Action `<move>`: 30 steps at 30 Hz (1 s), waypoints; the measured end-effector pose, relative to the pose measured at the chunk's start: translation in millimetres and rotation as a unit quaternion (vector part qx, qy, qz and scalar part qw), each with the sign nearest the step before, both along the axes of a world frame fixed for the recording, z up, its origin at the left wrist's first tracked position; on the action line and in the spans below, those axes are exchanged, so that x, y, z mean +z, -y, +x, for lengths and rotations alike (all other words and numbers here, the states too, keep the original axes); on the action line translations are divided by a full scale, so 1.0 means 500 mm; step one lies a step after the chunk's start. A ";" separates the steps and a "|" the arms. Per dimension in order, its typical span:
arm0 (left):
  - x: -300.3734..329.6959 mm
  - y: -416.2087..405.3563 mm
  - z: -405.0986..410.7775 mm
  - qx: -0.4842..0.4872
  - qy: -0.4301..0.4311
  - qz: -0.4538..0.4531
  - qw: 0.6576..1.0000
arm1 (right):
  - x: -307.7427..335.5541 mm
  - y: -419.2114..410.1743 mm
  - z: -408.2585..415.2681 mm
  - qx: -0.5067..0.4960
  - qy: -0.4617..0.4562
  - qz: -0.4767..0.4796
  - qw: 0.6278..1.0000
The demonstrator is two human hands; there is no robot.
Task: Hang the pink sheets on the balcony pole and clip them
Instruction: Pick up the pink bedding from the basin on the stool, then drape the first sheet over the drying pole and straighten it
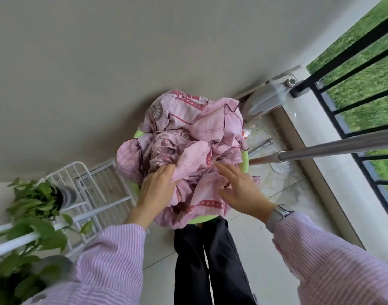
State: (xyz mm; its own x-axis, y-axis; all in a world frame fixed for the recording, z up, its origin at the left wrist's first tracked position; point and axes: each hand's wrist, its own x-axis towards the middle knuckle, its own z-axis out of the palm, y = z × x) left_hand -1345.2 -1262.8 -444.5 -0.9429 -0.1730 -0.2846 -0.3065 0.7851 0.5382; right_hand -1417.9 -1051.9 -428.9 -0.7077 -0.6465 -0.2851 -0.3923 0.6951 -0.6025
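A heap of crumpled pink sheets fills a green basin on the balcony floor in front of me. My left hand is dug into the left side of the heap, its fingertips hidden under a fold of cloth. Over the right side, my right hand lies with fingers spread and fairly straight, touching the fabric. A metal balcony pole runs from the right edge to just right of the basin. No clips are visible.
A black railing with grass beyond lines the right side above a white ledge. A white wire rack and potted green plants stand at the left. A plastic jug sits behind the basin.
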 end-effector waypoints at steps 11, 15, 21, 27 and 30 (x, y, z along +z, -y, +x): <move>0.280 0.034 -0.063 0.057 -0.170 0.098 0.979 | 0.179 0.131 -0.067 0.063 0.015 -0.136 0.989; 0.408 0.052 -0.120 0.105 -0.232 0.093 0.963 | 0.326 0.156 -0.112 0.013 -0.006 -0.213 0.977; 0.733 0.083 -0.228 0.118 -0.347 0.132 0.921 | 0.648 0.191 -0.218 -0.002 -0.106 -0.274 0.956; 1.123 0.075 -0.289 0.046 -0.534 0.066 0.842 | 1.072 0.182 -0.293 0.013 -0.264 -0.317 0.911; 1.330 0.062 -0.288 0.026 -0.626 0.028 0.779 | 1.305 0.172 -0.296 0.013 -0.348 -0.379 0.857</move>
State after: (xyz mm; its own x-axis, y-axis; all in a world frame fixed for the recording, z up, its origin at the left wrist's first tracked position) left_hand -1489.3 -1293.9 220.3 -0.4795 -0.2400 0.8441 0.4562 0.7535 0.4735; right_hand -1565.8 -1137.8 223.8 -0.5186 -0.4775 0.7093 -0.8495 0.1934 -0.4909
